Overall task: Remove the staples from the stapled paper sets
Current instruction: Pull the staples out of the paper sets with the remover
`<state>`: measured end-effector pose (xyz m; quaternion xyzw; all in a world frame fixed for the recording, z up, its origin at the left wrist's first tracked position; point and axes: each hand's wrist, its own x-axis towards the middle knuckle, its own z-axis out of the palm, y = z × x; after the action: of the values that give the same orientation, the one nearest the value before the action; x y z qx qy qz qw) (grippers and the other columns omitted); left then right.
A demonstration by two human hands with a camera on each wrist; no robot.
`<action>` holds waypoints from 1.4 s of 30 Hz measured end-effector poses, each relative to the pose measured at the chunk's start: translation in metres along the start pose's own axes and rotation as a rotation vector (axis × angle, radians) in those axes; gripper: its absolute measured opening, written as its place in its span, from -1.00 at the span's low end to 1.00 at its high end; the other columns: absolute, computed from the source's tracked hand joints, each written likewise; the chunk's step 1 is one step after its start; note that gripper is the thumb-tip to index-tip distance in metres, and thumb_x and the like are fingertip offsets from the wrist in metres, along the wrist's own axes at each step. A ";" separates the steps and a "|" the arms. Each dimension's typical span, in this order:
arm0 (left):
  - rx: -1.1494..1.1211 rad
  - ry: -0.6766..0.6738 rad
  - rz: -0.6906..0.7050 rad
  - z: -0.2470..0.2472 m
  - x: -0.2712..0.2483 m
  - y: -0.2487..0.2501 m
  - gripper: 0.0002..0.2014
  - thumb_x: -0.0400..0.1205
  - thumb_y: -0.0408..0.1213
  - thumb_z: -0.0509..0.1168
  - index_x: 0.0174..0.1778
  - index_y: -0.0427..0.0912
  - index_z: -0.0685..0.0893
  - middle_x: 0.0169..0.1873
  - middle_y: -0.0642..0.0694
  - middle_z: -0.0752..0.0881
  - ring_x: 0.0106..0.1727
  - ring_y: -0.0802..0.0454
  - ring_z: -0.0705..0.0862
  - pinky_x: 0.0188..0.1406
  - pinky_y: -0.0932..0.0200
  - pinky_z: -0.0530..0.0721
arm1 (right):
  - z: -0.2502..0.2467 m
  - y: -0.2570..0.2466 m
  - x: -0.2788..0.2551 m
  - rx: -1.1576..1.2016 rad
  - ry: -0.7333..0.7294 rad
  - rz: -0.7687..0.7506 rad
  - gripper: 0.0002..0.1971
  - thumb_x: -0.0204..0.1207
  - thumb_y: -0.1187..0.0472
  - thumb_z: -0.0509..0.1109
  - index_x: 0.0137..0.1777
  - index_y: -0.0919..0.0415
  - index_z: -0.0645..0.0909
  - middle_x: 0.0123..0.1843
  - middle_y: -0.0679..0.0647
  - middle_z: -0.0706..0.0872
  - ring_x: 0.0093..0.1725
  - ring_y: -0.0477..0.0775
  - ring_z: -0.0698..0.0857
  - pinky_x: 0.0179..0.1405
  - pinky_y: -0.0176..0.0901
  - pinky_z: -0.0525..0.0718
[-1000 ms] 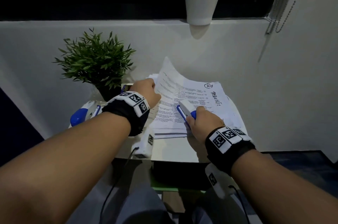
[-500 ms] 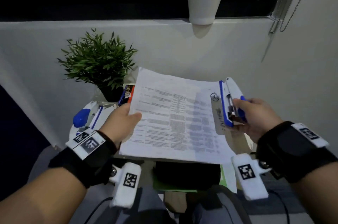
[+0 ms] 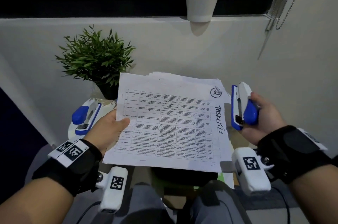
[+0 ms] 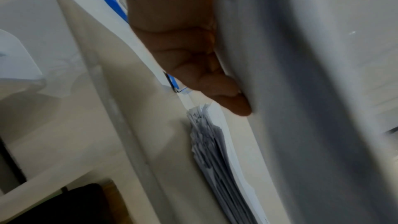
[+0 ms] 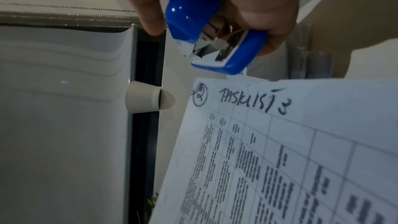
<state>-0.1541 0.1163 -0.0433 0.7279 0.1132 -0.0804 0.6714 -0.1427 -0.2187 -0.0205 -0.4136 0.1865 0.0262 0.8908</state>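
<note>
Pale wall and a dark window slot fill the background, with a small white surface (image 3: 73, 128) low at the left. On it lies a second blue-and-white stapler (image 3: 86, 116), and just behind stands a green plant (image 3: 95, 59) in a dark pot (image 3: 108, 92), the only filled container in view. A white cup (image 3: 201, 2) hangs on the sill above; what it holds, if anything, cannot be told.

Moving right, the left hand (image 3: 109, 128) has its grip closed on the left edge of the stapled paper set (image 3: 170, 125), thumb on top, fingers (image 4: 215, 83) underneath, holding it up in the air, facing the person. More loose sheets (image 4: 215, 159) lie stacked below it.

At the far right, the right hand (image 3: 259, 117) has its grip wrapped around a blue-and-white stapler tool (image 3: 243, 106), just beside the set's top right corner but not touching it. That corner (image 5: 199, 91), by the circled number, looks crumpled; whether a staple sits there is too small to tell.

Judging by this, the step is inspecting the corner between pulls. Next would be bringing the tool's remover tip under any staple left there while the left hand keeps the sheets taut.
</note>
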 end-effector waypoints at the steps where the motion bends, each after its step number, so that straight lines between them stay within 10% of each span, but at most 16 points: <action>1: -0.016 0.006 -0.008 -0.001 0.000 -0.001 -0.71 0.70 -0.46 0.13 0.10 0.02 0.64 0.04 -0.02 0.78 0.08 -0.07 0.74 0.08 -0.07 0.64 | 0.000 -0.001 0.000 0.029 -0.012 0.004 -0.79 0.58 0.05 0.30 -0.05 0.13 0.69 -0.14 0.10 0.83 -0.24 0.09 0.82 -0.42 -0.08 0.75; 3: -0.049 0.031 -0.020 -0.002 0.000 -0.004 -0.72 0.71 -0.45 0.12 0.16 -0.03 0.62 0.05 -0.03 0.78 0.05 -0.07 0.75 -0.05 -0.02 0.67 | 0.002 0.000 -0.001 0.070 -0.081 0.009 -0.81 0.30 0.15 0.55 -0.13 0.20 0.72 -0.13 0.15 0.82 -0.23 0.14 0.82 -0.40 0.04 0.77; 5: -0.083 0.066 -0.025 -0.001 0.000 -0.006 -0.73 0.71 -0.44 0.12 0.20 -0.07 0.60 0.03 -0.04 0.77 0.04 -0.07 0.75 -0.12 0.02 0.66 | 0.001 0.002 0.002 0.072 -0.152 0.010 -0.30 -0.39 0.25 0.73 -0.11 0.30 0.67 -0.11 0.23 0.80 -0.17 0.22 0.82 -0.29 0.33 0.76; 7: -0.107 0.082 -0.029 0.000 -0.002 -0.010 -0.75 0.71 -0.44 0.13 0.16 -0.06 0.61 0.04 -0.06 0.77 0.05 -0.10 0.74 -0.07 -0.02 0.67 | 0.003 0.004 0.002 0.017 -0.122 0.000 -0.05 -0.63 0.26 0.68 0.00 0.31 0.59 -0.09 0.26 0.79 -0.16 0.24 0.81 -0.26 0.34 0.75; 11: -0.116 0.086 -0.030 0.007 -0.006 -0.013 -0.77 0.71 -0.43 0.14 0.08 -0.03 0.63 0.03 -0.08 0.77 0.07 -0.14 0.74 0.07 -0.11 0.66 | 0.011 0.008 -0.006 -0.018 -0.089 0.015 -0.76 0.26 0.19 0.31 -0.11 0.28 0.57 -0.43 0.19 0.74 -0.50 0.11 0.74 -0.54 -0.08 0.71; 13: -0.117 0.076 -0.024 0.009 -0.008 -0.013 -0.76 0.71 -0.43 0.13 0.07 -0.03 0.63 0.01 -0.07 0.78 0.06 -0.13 0.74 0.08 -0.12 0.66 | 0.009 0.011 -0.004 -0.094 -0.015 0.020 -0.78 0.53 0.09 0.24 -0.10 0.24 0.60 -0.43 0.17 0.74 -0.52 0.11 0.73 -0.53 -0.07 0.71; 31: -0.079 0.172 0.042 0.006 -0.005 -0.002 -0.77 0.60 -0.54 0.27 0.10 -0.20 0.65 -0.04 -0.14 0.79 -0.05 -0.09 0.77 0.01 -0.04 0.72 | 0.010 0.017 0.005 -0.912 0.059 -0.092 -0.87 0.46 0.27 0.47 -0.03 0.29 0.67 -0.08 0.28 0.78 -0.09 0.34 0.75 0.07 0.20 0.69; 42: 0.057 0.038 0.044 0.019 -0.009 -0.003 -0.87 0.59 -0.52 0.29 -0.15 -0.24 0.71 -0.25 -0.15 0.83 -0.25 -0.03 0.80 -0.16 0.07 0.77 | -0.004 0.018 0.017 -0.543 0.266 -0.097 -0.78 0.45 0.26 0.45 0.05 0.36 0.66 -0.08 0.32 0.73 -0.21 0.32 0.71 -0.19 0.16 0.72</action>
<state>-0.1628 0.0971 -0.0449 0.7505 0.1076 -0.0550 0.6497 -0.1324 -0.2121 -0.0419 -0.6449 0.2677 -0.0218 0.7155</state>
